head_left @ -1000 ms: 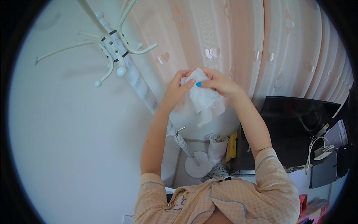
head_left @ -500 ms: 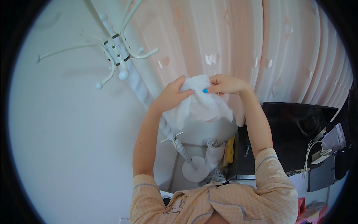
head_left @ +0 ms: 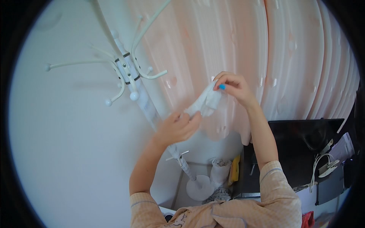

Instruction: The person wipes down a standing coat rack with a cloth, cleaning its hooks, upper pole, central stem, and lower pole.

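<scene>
A thin, soft white cloth (head_left: 212,100), perhaps a tissue, is stretched slantwise between my hands in front of the curtain. My right hand (head_left: 235,88) pinches its upper end between thumb and fingers; the thumbnail is blue. Lower and to the left, my left hand (head_left: 178,128) closes its fingers on the other end, slightly blurred by motion. Part of the cloth is folded over and hangs near the left fingertips. Behind my left hand runs the pole of a white coat rack (head_left: 146,100).
Curved hooks (head_left: 134,95) of the rack reach out at the upper left. A pale pink curtain (head_left: 296,68) hangs behind. At the right are a black screen (head_left: 304,133) and a white cable (head_left: 316,163). A white bin-like roll (head_left: 220,171) stands by the rack's base (head_left: 200,187).
My left hand has moved down, drawing the cloth from a spread, hanging shape into a narrow slanting strip. My right hand stays high, pinching its end. The view has tilted up slightly.
</scene>
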A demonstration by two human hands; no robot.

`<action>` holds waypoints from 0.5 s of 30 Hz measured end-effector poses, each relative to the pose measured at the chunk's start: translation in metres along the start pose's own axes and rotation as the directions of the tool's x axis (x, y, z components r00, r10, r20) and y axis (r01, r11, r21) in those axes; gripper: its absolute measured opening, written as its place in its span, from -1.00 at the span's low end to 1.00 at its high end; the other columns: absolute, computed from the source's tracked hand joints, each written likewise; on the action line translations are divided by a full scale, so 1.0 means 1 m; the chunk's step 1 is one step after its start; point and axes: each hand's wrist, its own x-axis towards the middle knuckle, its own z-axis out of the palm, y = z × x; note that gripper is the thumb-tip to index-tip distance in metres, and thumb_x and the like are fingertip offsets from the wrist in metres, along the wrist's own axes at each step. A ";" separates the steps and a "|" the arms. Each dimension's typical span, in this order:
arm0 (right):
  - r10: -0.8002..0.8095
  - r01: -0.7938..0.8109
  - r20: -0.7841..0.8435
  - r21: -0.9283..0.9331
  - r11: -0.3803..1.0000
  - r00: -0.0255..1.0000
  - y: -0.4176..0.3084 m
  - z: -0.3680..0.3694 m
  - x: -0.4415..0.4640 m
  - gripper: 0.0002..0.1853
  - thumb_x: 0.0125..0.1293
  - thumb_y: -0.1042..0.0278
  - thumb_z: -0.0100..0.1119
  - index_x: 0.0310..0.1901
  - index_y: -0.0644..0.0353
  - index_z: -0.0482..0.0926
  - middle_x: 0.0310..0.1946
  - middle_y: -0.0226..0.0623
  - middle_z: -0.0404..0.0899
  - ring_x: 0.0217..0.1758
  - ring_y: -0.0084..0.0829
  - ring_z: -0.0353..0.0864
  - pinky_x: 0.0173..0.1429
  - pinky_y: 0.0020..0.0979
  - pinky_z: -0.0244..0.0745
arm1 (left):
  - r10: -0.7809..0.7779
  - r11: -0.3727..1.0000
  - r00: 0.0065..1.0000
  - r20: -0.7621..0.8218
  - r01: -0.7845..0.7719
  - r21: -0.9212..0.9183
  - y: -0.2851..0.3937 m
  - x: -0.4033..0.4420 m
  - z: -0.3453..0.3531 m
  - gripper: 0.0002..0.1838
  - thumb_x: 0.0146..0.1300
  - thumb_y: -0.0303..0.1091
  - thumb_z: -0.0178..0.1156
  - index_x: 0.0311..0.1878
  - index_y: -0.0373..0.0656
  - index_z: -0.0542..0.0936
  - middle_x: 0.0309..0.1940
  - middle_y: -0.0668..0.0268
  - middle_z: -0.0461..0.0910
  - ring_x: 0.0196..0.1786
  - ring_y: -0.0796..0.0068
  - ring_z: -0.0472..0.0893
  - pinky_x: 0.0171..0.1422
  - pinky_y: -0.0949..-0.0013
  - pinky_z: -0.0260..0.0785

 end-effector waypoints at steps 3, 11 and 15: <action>-0.077 0.071 -0.057 -0.112 0.991 0.995 -0.013 0.015 0.010 -0.83 -0.02 0.69 -0.10 -0.37 0.26 0.42 -0.32 -0.32 0.39 -0.21 -0.49 0.35 -0.09 -0.47 0.22 | -0.129 0.988 0.990 -0.054 0.123 -0.093 0.010 0.007 -0.012 -0.78 -0.04 -0.40 0.09 -0.25 -0.10 0.50 -0.15 0.37 0.44 -0.26 0.48 0.40 -0.20 0.42 0.21; -0.044 0.041 0.220 0.015 0.999 0.975 -0.044 0.011 0.048 -0.73 -0.05 0.73 -0.16 -0.29 0.24 0.38 -0.26 -0.34 0.40 -0.20 -0.55 0.39 -0.09 -0.52 0.28 | -0.863 -0.175 0.409 0.298 0.311 -0.934 -0.015 0.045 -0.011 -0.70 0.09 -0.44 0.07 -0.08 -0.28 0.39 -0.13 0.20 0.45 -0.07 0.47 0.43 -0.01 0.36 0.25; 0.020 -0.028 0.260 0.029 0.999 0.965 -0.048 0.007 0.059 -0.69 -0.07 0.73 -0.17 -0.24 0.27 0.41 -0.22 -0.32 0.45 -0.18 -0.57 0.45 -0.13 -0.53 0.34 | -0.590 -0.410 0.543 0.598 0.437 -0.801 -0.026 0.052 -0.003 -0.76 0.13 -0.40 0.08 -0.16 -0.32 0.45 -0.31 0.27 0.51 -0.25 0.56 0.48 -0.12 0.50 0.30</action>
